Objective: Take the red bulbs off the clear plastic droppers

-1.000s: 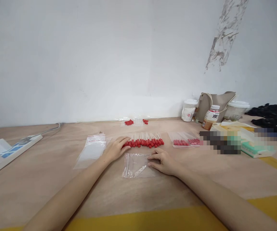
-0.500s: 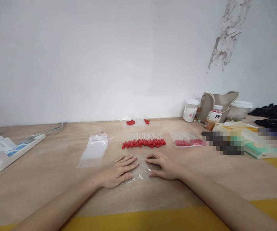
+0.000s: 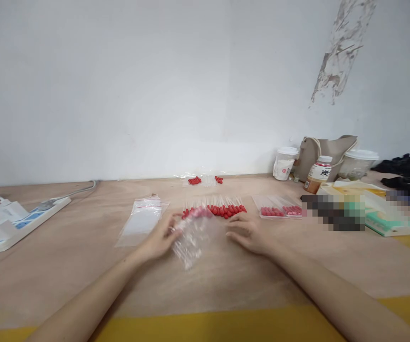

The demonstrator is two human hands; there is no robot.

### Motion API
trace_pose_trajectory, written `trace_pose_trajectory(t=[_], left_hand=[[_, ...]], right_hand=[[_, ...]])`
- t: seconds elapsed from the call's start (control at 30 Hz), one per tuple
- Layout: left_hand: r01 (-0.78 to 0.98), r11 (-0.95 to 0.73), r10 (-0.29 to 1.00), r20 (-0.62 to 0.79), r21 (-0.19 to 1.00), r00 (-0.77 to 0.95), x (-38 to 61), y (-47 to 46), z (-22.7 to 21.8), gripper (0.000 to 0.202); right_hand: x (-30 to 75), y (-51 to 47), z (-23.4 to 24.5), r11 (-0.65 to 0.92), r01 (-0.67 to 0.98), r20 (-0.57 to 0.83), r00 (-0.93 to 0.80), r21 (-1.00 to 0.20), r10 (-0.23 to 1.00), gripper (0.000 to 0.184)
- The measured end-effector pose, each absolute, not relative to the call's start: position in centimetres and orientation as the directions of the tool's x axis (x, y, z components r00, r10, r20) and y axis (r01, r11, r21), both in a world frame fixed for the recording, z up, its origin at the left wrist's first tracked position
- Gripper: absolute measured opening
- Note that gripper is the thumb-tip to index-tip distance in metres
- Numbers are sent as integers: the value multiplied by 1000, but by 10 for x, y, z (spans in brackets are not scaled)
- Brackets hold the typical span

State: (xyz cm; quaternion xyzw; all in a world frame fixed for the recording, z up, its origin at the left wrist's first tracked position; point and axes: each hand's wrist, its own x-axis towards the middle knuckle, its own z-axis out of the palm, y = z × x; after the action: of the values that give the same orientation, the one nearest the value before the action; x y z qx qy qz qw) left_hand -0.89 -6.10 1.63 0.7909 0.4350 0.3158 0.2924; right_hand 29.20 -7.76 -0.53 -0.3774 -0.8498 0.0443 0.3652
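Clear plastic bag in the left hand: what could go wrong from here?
1. The clear bag overlaps part of the row of red-tipped sticks in view; it might drag them out of line.
2. Only the left hand appears to hold it, so the limp film could fold or slip.
3. The right hand sits close to the red tips and might nudge them.

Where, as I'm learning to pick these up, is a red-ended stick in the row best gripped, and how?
Probably pinch its red end, coming from the near right: it lies on the near side and looks thicker than the pale stem, while the clear bag overlaps red ends further left.
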Motion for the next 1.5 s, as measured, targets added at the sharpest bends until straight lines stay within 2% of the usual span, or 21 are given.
trace_pose_trajectory(t=[0.07,0.13,0.17,0.27,0.37,0.47,0.53,0.63,0.73,0.8,0.87,0.97,1.03,1.1,1.13,1.17,1.23,1.3,1.37,1.43,1.5], left_hand=[[517,-408,912,368,753,183,-31,-51,25,35],[610,-337,901,435,717,-14,-59,-38,31,33],[702,-269,903,427,659,-54,-72,-33,33,29],[791,-148,911,393,594,-125,-105,-21,29,20],[882,-57,920,367,467,-135,-121,-16,19,17],[944,12,922,361,329,-137,-122,-17,13,23],[962,53,901,403,266,-161,-116,-21,14,27],[992,70,845,522,109,-117,-100,-29,19,30],[999,-14,782,622,-42,38,-81,-36,19,28],[990,-116,740,658,-85,143,-68,-39,17,26],[967,-223,691,681,-119,243,-58,-41,13,25],[926,-348,630,696,-144,345,-47,-44,11,23],[901,-416,611,697,-121,375,-40,-47,12,22],[873,-484,604,699,-60,382,-33,-51,14,22],[857,-515,606,703,-10,372,-29,-54,15,22],[839,-542,619,701,54,354,-25,-57,16,23],[784,-577,687,656,230,313,-16,-63,18,24],[698,-568,786,539,436,303,-7,-69,18,28],[602,-517,856,395,609,335,1,-73,16,33],[525,-470,877,305,710,372,8,-77,12,37],[485,-483,857,280,729,433,13,-81,7,37]], right_hand=[[312,-67,-1,606,728,644,-303,-319,703,20],[336,-57,4,433,851,636,-163,-296,755,18],[349,-53,5,347,896,609,-115,-278,785,19],[379,-47,6,181,969,434,-92,-168,896,32],[392,-47,5,102,995,243,-99,2,965,41],[391,-47,3,38,991,173,-60,128,983,28],[388,-47,3,14,987,189,-45,162,981,23],[382,-47,4,20,982,219,-62,189,974,25],[378,-47,2,14,976,305,-82,219,949,23],[377,-46,1,-37,977,429,-57,209,901,21],[378,-43,-1,-126,985,567,35,121,823,22],[380,-41,2,-222,959,726,280,-177,628,27],[377,-43,8,-132,901,769,423,-413,480,26],[365,-49,16,93,787,735,518,-610,437,26],[356,-54,19,215,685,684,541,-696,490,28],[344,-59,21,310,548,609,527,-777,593,30],[314,-71,21,347,262,427,377,-900,822,33],[282,-83,16,197,53,203,174,-979,964,33],[255,-93,8,28,-43,28,11,-999,1000,32],[238,-100,1,-97,-110,-91,-63,-989,994,31],[230,-103,-4,-168,-165,-152,-101,-972,983,31]])
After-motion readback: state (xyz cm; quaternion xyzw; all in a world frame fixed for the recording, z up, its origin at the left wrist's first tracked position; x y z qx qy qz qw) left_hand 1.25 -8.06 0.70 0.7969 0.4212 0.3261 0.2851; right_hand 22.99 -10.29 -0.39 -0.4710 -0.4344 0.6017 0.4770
